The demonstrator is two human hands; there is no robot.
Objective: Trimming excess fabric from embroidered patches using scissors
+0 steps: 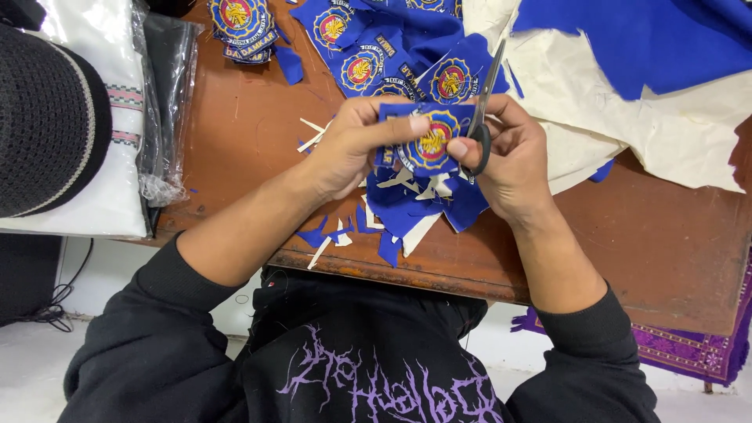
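Blue patch [427,139] pinched by left hand [352,145]; right hand [509,157] grips black scissors [482,102].

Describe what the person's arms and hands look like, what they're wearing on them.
Both arms wear black long sleeves pushed up toward the elbows, leaving the forearms bare. The left hand and right hand are bare: no gloves, and no rings, watch or bracelets show. The sleeves belong to a black top with jagged purple lettering across the chest.
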